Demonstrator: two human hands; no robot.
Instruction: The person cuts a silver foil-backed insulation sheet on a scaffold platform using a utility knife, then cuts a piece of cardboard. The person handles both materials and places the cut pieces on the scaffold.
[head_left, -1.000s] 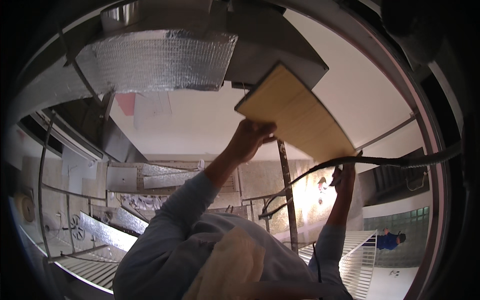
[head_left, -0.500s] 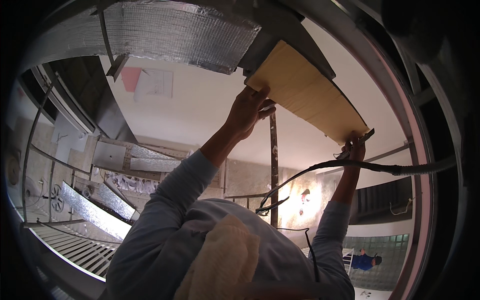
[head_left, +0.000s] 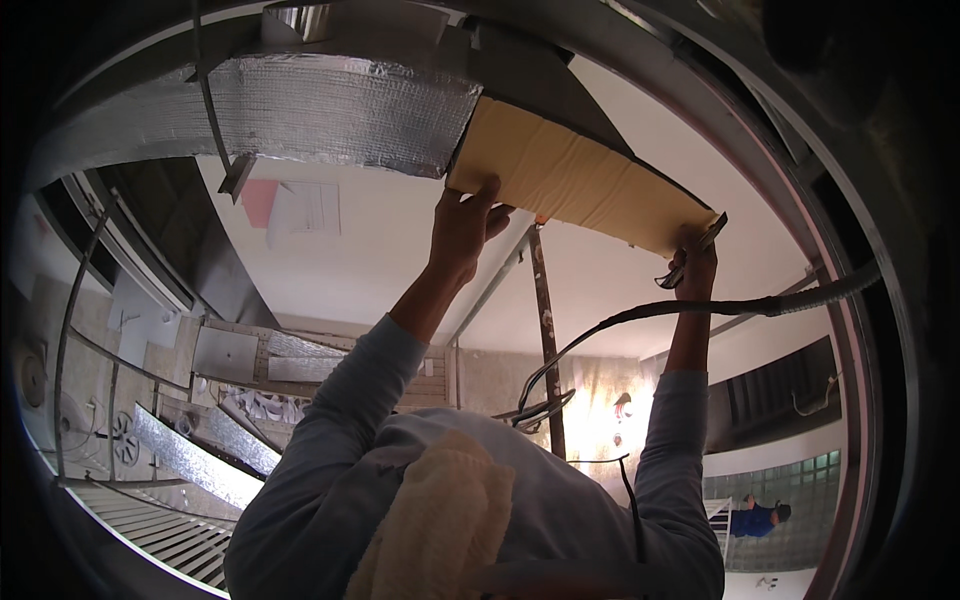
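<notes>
Tan panel [head_left: 570, 180] in 2 hands [head_left: 462, 232]; white sheet [head_left: 315, 208] possibly printed, blurred.

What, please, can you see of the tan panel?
The panel is a long, tan, lightly creased strip, paper-like on its face, with a dark upper edge. It is raised, sloping down to the right. Its left end sits beside the foil; contact is unclear. The left hand holds its lower edge near that end; the right hand, gripping a metal tool, touches the right end.

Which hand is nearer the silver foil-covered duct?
Left. Left hand is below the right end of the duct; right hand farther right, at the far end of the tan rectangular panel.
</notes>
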